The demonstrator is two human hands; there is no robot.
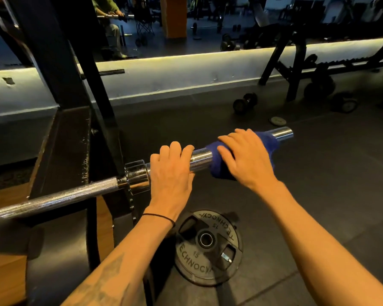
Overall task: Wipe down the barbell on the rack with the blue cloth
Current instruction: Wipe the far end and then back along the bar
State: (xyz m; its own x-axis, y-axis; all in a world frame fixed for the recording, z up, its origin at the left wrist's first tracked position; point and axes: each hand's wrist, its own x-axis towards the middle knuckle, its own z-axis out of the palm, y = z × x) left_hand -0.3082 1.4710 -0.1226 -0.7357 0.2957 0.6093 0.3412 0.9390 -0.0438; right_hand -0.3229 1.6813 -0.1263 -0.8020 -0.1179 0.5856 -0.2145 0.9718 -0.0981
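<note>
The long chrome steel barbell (201, 156) lies across the black steel rack (60, 138), its knurled shaft running off to the left and its smooth sleeve reaching out to the right past the upright. The left hand (171, 173) sits on the sleeve just outside the collar, fingers curled over the top of the bar and holding it steady. The right hand (245, 156) lies further out with its fingers curled over the dark blue cloth (217, 164), which is wrapped around the sleeve, pressing it against the metal; the very tip of the sleeve shows bare beyond the cloth. On the dark rubber floor (318, 195) below lies a black round weight plate (208, 247), near the rack foot. The step in hand looks like the wiping of the sleeve, close to its outer end. The next move likely calls for sliding the wrapped cloth along to the tip, then working back inward toward the collar and shaft, keeping even pressure while the left hand stops the bar from rolling
</note>
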